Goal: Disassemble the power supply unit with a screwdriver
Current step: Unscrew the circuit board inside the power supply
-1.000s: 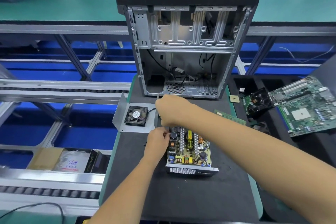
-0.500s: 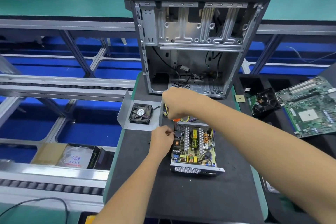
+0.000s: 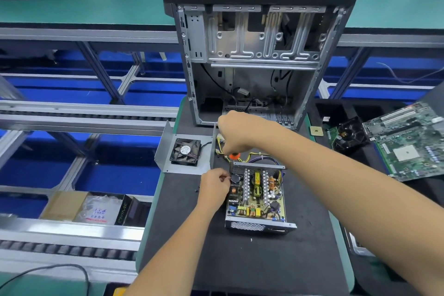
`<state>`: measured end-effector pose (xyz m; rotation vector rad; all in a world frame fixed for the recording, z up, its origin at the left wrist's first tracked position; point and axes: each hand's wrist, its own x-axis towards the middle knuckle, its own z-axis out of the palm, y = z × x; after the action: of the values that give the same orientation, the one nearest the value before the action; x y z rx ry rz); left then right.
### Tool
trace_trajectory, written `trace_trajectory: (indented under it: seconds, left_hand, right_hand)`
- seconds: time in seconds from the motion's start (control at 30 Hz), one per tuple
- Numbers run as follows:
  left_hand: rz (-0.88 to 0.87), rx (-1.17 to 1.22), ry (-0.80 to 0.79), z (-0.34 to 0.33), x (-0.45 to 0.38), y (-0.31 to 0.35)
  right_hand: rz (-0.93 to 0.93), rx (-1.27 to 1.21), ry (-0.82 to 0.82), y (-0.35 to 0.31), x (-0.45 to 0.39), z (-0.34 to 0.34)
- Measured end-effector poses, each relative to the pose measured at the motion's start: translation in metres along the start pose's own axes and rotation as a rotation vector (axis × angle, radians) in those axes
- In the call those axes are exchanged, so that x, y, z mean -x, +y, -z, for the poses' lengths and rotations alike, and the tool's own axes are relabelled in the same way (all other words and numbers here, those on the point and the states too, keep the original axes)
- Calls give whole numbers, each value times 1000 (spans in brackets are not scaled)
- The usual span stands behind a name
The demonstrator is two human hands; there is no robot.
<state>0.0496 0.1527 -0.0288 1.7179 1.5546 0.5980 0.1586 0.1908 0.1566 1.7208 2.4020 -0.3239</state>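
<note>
The opened power supply unit (image 3: 258,196) is lying on the black mat of the bench (image 3: 240,259), circuit board facing up. The right hand (image 3: 236,133) is gripping a screwdriver (image 3: 234,156) — orange collar showing — upright at the unit's 11 o'clock corner, while the left hand (image 3: 213,184) is pinching something small at its 9 o'clock edge — fan cover (image 3: 185,151) lying at 10 o'clock

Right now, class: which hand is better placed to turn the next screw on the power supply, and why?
The right hand: it grips the orange-handled screwdriver upright over the power supply's far-left corner. The left hand only steadies there.
</note>
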Motion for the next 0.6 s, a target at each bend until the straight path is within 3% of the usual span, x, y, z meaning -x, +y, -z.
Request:
trace_trajectory:
  seconds: [0.6]
  left_hand:
    - [-4, 20, 13, -2, 1, -3]
  right_hand:
    - [2, 39, -27, -5, -1, -5]
